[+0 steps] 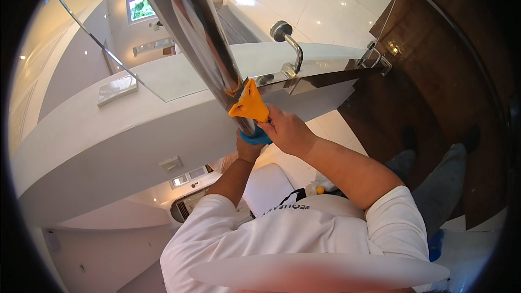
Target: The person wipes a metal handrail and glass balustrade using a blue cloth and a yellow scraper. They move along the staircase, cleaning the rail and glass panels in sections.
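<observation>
My right hand (287, 128) grips the narrow end of an orange plastic scraper (254, 103). The dark blade edge of that scraper lies against, or very close to, a polished metal handrail (203, 44), which mirrors its orange colour. Below it, my left hand (249, 148) is at the lower end of the rail with a blue cloth (254, 137) wrapped partly around the tube. The rail and my right hand hide most of its fingers. The rail slants from the top of the view down to my hands.
A glass panel (342, 0) stands beyond the rail, with a chrome bracket (295, 51) near it. A white curved ledge (81, 122) runs left below the rail. Dark wooden stair steps (439, 69) descend at right, by my legs. A white cushion-like object (268, 187) lies below.
</observation>
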